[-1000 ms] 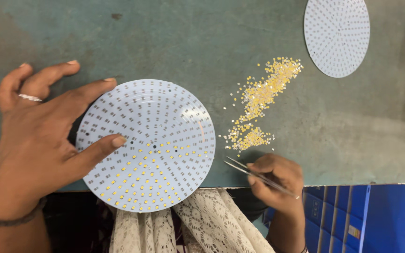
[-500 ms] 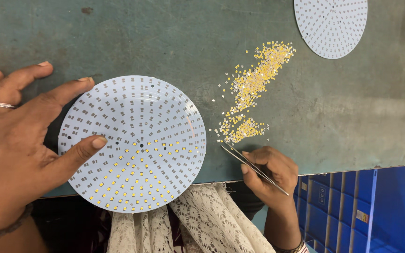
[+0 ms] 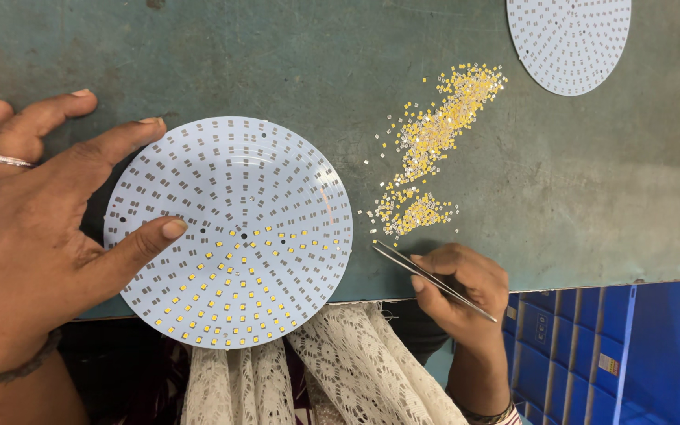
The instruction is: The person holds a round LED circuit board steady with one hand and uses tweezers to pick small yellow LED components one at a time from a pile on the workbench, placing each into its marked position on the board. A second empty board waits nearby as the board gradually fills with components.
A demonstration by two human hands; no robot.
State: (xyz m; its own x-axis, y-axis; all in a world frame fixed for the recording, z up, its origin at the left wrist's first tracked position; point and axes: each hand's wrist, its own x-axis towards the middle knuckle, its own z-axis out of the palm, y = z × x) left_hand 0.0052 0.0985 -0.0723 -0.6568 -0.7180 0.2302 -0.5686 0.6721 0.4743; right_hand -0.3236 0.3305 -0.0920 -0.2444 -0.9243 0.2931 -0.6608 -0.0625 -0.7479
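Steel tweezers (image 3: 433,279) pinched in the right hand (image 3: 460,290), grip closed on them, tips now swung out from the palm toward the near edge of the loose yellow chips (image 3: 434,145) just above; whether a chip sits in the tips, cannot tell. Left of that grip, round white board (image 3: 228,232) lying on the green table (image 3: 277,63), lower half filled with chips, upper pads bare. Left hand (image 3: 37,236) spread open, thumb and forefinger pressed on the board's left rim, holding as a second ago. Well above and right, second board (image 3: 568,43).
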